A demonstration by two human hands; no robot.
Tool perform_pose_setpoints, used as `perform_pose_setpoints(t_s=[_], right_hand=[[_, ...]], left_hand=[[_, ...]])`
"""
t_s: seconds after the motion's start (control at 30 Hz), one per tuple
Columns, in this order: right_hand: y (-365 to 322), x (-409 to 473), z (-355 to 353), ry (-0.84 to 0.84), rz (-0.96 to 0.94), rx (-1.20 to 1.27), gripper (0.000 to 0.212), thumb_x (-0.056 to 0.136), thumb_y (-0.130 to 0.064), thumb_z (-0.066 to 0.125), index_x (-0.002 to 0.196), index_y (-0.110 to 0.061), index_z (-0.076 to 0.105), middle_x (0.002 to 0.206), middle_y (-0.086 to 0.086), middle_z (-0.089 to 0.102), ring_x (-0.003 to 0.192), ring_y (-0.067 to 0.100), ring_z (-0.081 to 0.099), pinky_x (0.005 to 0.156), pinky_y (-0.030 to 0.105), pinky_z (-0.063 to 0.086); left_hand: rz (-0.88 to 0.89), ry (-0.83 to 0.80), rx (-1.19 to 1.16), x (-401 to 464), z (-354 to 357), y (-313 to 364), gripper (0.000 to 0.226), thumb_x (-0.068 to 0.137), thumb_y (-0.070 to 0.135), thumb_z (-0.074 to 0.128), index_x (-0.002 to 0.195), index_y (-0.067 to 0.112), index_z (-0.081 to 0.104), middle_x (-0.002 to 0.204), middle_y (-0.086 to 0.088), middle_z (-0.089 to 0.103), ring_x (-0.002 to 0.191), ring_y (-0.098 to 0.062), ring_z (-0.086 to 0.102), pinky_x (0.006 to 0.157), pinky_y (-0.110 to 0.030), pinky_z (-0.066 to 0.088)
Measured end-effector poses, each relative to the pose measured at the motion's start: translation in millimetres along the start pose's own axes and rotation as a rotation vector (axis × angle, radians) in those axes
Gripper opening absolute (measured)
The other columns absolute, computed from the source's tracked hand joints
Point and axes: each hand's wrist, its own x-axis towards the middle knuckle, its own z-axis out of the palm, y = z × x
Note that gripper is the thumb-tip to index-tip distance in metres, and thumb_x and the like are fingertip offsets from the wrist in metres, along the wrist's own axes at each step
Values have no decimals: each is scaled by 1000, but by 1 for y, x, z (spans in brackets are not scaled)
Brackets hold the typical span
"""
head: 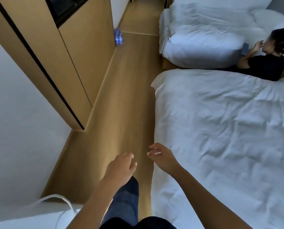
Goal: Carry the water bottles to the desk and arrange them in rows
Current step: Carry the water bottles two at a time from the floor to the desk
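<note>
Bottles (118, 36): blue-labelled pack on the floor (121, 100) far ahead, against the wardrobe (81, 47) base; too small to count.
Left hand (121, 166): low over the floor, fingers loosely curled, holding nothing.
Right hand (161, 156): beside the near bed (220, 129) edge, fingers relaxed and spread, holding nothing.
Hidden: desk out of view; forearms cut off at the bottom edge.
Room: narrow floor strip runs between wardrobe and beds to the bottles.
Other: seated person (266, 63) between the beds, partly hidden.
</note>
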Motion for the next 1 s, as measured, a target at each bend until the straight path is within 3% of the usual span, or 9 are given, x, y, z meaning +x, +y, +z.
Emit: perform_pose_setpoints(t_s=[0.13, 0.27, 0.43, 0.67, 0.8, 1.0], right_hand=[[-29, 97, -17, -2, 2, -54, 24, 96, -31, 62, 117, -23, 56, 107, -11, 56, 98, 10, 58, 72, 8, 44], [-85, 201, -36, -39, -13, -102, 35, 95, -39, 61, 125, -20, 55, 109, -11, 58, 98, 6, 57, 81, 18, 46], [-151, 310, -61, -41, -73, -127, 35, 94, -37, 61, 124, -18, 58, 109, -7, 62, 94, 6, 58, 74, 11, 42], [-203, 452, -99, -95, -86, -138, 36, 95, -32, 62, 126, -17, 56, 107, -7, 62, 99, 12, 61, 87, 24, 47], [-228, 549, -128, -119, -88, -134, 33, 92, -27, 63, 124, -18, 57, 105, -4, 64, 96, 14, 63, 87, 28, 52], [-291, 709, -210, -104, -145, -259, 31, 94, -25, 61, 124, -17, 57, 108, -2, 65, 102, 19, 64, 92, 36, 54]], left_hand=[[-10, -4, -16, 98, -36, -16, 35, 100, 40, 40, 129, 22, 50, 125, 7, 55, 108, -12, 55, 85, -28, 46], [-9, -18, -30, 200, -88, -40, 37, 101, 40, 40, 131, 22, 49, 128, 7, 54, 108, -12, 55, 85, -28, 47], [-46, 5, -21, 310, -148, -60, 35, 99, 41, 42, 128, 22, 50, 126, 5, 55, 108, -15, 55, 86, -30, 47], [-104, -15, -36, 449, -205, -77, 36, 99, 40, 44, 127, 19, 52, 123, 0, 57, 106, -19, 57, 87, -36, 48], [-118, -8, -36, 548, -235, -76, 37, 100, 41, 42, 129, 20, 50, 125, 2, 55, 105, -17, 56, 85, -34, 49], [-138, 20, -29, 711, -302, -53, 35, 100, 40, 42, 128, 21, 50, 127, 2, 54, 104, -17, 56, 83, -33, 48]])
